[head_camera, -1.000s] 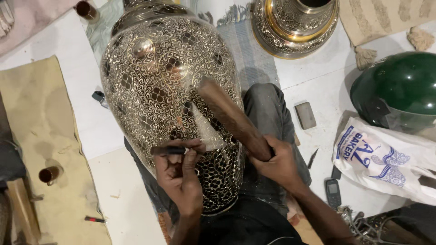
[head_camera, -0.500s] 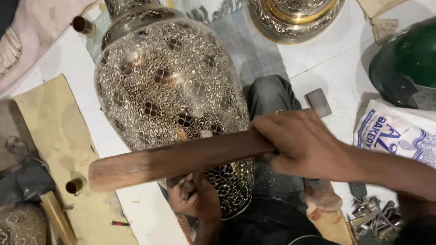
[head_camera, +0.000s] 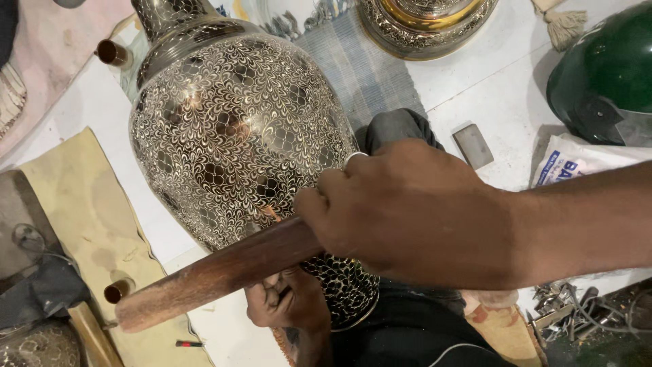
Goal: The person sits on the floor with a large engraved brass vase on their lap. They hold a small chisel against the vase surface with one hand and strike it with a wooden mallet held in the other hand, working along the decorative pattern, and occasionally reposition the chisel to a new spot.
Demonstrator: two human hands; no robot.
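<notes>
- Now the large engraved silver-and-black metal vase (head_camera: 238, 136) lies across the person's lap, as half a second ago.
- Right hand (head_camera: 407, 211), fingers wrapped round the brown wooden mallet (head_camera: 210, 275), has come nearer; the mallet sits lower.
- Left hand (head_camera: 288, 302), beneath, fingers closed on something hidden.
- Vase interior unseen; small copper cup (head_camera: 117, 291) at left, contents unclear.

**White floor, crowded with workshop things**

The white floor (head_camera: 496, 88) carries a striped mat (head_camera: 360, 64), a tan cloth (head_camera: 81, 217), a pink cloth (head_camera: 54, 61), a grey block (head_camera: 473, 145), a green helmet (head_camera: 604, 75), a printed bag (head_camera: 584, 163), two small brass tubes (head_camera: 112, 52) and a red-tipped tool (head_camera: 189, 344).
</notes>
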